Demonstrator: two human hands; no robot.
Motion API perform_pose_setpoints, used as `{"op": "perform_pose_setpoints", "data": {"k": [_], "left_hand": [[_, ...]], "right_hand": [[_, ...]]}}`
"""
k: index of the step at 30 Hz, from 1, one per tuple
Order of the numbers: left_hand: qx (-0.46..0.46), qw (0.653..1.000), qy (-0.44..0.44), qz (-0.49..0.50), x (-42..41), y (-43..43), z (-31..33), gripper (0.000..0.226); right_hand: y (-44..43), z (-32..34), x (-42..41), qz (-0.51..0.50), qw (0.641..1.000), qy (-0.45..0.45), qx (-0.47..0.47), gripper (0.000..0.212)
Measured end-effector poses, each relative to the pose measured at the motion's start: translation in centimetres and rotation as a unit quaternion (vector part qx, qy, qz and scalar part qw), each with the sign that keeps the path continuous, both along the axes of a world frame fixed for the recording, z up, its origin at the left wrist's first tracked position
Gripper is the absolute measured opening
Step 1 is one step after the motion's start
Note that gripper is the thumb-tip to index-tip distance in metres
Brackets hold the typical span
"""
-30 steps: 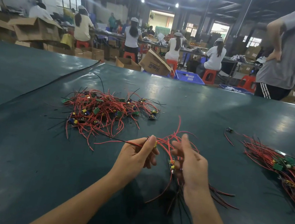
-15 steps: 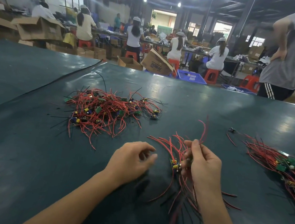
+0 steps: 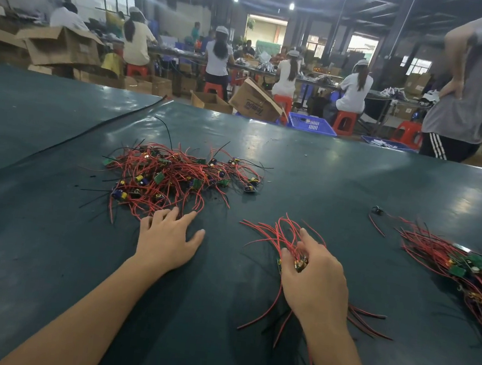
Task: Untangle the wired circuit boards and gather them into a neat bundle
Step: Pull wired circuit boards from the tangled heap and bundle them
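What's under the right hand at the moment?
The right hand grips a small bundle of red wires, and board edges peek out beside it. The palm covers how many boards it holds.

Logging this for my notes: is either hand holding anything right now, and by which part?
The right hand grips a bundle of wired boards at the boards themselves, and the wires fan out. The left hand holds nothing.
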State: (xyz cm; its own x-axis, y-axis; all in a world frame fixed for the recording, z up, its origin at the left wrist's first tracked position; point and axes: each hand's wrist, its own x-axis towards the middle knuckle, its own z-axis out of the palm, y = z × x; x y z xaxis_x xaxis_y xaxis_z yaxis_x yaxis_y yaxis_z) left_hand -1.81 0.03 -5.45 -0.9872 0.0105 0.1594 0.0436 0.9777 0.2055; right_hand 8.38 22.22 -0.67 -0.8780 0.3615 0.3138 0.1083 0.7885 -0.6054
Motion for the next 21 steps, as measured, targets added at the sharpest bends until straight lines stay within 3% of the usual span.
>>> {"op": "perform_pose_setpoints", "data": {"k": [4, 10, 12, 15, 18, 21], "left_hand": [[0.015, 1.0, 0.011, 0.001, -0.5, -0.3, -0.2, 0.057], [0.1, 0.993, 0.055, 0.026, -2.1, -0.4, 0.3, 0.08], [0.162, 0.98, 0.114, 0.025, -2.7, -0.2, 0.7, 0.073], [0.282, 0.935, 0.216, 0.005, -3.8, -0.4, 1.0, 0.043], [0.24, 0.958, 0.157, 0.025, -5.2, -0.8, 0.9, 0.026], [0.137, 0.988, 0.071, 0.013, -5.9, -0.7, 0.4, 0.031]], "right_hand": [[-0.4, -0.2, -0.1, 0.024, 0.997, 0.062, -0.026, 0.048], [-1.1, -0.4, -0.1, 0.065, 0.991, 0.107, -0.049, 0.043], [-1.4, -0.4, -0.1, 0.076, 0.99, 0.11, -0.051, 0.042], [-1.8, -0.5, -0.2, 0.094, 0.987, 0.113, -0.066, 0.039], [-2.0, -0.8, -0.3, 0.109, 0.986, 0.11, -0.067, 0.039], [-2.0, -1.0, -0.4, 0.118, 0.985, 0.104, -0.067, 0.04]]}}
